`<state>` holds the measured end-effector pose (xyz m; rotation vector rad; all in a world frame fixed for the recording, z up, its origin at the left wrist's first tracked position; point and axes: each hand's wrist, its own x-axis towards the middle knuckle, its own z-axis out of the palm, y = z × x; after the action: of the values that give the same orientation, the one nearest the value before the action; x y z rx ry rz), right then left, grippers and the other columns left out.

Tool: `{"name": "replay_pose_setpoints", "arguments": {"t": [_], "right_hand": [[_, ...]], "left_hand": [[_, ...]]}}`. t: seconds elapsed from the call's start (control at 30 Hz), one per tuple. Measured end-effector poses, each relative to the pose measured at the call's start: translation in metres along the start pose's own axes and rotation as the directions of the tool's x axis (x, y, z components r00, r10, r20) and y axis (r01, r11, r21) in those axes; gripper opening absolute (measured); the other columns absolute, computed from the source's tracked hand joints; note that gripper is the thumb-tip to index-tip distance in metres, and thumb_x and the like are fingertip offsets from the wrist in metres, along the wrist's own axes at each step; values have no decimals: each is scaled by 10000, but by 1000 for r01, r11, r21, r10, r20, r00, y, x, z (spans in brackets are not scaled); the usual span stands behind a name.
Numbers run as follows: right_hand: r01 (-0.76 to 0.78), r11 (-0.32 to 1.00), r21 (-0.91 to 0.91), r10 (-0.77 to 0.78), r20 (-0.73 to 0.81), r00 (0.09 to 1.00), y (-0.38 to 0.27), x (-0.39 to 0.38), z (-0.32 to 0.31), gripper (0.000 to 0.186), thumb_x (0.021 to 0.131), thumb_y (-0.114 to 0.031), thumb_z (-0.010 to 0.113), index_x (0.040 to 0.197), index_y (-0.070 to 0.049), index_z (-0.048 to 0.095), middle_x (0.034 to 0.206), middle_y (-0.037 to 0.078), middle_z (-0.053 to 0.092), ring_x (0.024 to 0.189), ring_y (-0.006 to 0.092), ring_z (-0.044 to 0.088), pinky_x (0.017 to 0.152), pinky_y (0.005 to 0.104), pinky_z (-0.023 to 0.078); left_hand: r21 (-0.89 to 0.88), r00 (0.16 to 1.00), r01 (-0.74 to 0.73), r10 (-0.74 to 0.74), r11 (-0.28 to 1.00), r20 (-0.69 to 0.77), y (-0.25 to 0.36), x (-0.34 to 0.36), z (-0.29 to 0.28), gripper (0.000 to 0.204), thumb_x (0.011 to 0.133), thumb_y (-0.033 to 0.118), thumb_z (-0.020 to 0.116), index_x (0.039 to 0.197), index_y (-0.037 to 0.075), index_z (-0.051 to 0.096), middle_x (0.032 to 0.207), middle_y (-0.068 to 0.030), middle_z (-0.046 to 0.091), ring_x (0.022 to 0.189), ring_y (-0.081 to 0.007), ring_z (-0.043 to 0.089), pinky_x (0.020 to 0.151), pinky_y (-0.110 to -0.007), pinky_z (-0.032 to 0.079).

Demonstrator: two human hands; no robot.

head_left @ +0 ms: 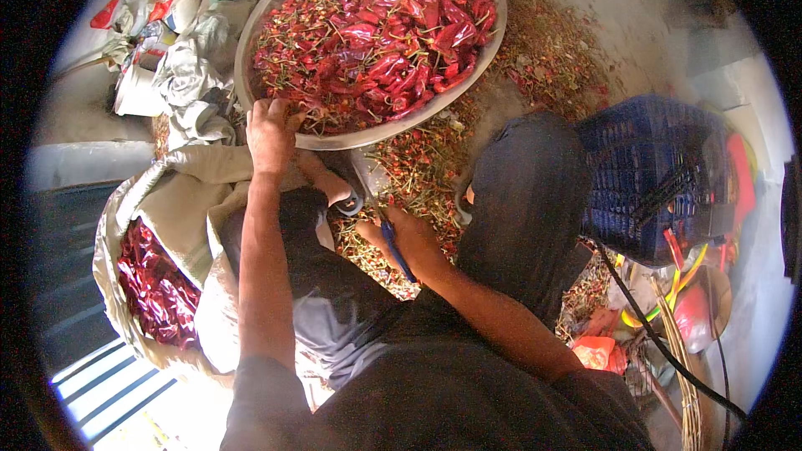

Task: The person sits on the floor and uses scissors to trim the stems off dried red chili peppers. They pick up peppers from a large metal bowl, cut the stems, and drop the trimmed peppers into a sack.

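Observation:
A wide metal basin (493, 42) heaped with dried red chillies (393, 33) stands in front of me. My left hand (271, 135) is at its near left rim, fingers bent down over the edge by the chillies. Whatever those fingers grip, if anything, is hidden. Below the basin, between my knees, my right hand (409, 242) is closed round blue-handled scissors (396, 249). Their blades point up toward the basin; I cannot tell how far apart they are.
An open woven sack (104, 259) of red chillies stands at my left. Stems and scraps (434, 167) litter the floor. To the right are a blue plastic crate (652, 175), a black cable (635, 309) and thin sticks (681, 367). Crumpled white sacks (196, 67) lie far left.

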<state>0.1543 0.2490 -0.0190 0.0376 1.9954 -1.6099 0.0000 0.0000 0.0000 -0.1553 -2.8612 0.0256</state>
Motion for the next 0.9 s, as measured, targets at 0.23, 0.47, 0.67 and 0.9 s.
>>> {"name": "replay_pose_setpoints", "arguments": {"t": [0.23, 0.47, 0.67, 0.9], "right_hand": [[257, 944, -205, -292, -163, 942, -7, -5, 5, 547, 780, -525, 713, 852, -3, 565, 690, 211, 600, 644, 408, 600, 586, 474, 457], [350, 784, -513, -507, -203, 838, 1, -6, 4, 645, 758, -607, 670, 927, 9, 582, 731, 236, 616, 683, 411, 623, 612, 501, 487], [333, 731, -595, -506, -146, 850, -1, -11, -1, 570, 746, -542, 716, 867, -6, 564, 724, 201, 611, 675, 389, 622, 599, 472, 482], [391, 901, -190, -397, 7, 918, 0, -6, -2, 499, 845, -499, 663, 767, -21, 542, 650, 117, 566, 537, 271, 542, 538, 408, 428]], "left_hand": [[-850, 916, 355, -324, 389, 234, 30, -70, -27, 174, 880, 111, 674, 990, -1, 600, 764, 0, 588, 671, -79, 514, 597, -230, 437], [-844, 884, 451, -279, 291, 377, 60, -107, -35, 188, 843, 54, 692, 990, -27, 607, 749, 2, 590, 656, -62, 545, 589, -220, 467], [-790, 883, 470, -202, 394, 424, 75, -116, -48, 196, 832, 49, 698, 991, -33, 620, 780, -26, 624, 641, -94, 595, 607, -234, 506], [-884, 887, 454, -153, 108, 436, 72, -121, -42, 179, 860, 46, 674, 1015, -27, 621, 767, -40, 633, 671, -113, 597, 628, -247, 505]]}}
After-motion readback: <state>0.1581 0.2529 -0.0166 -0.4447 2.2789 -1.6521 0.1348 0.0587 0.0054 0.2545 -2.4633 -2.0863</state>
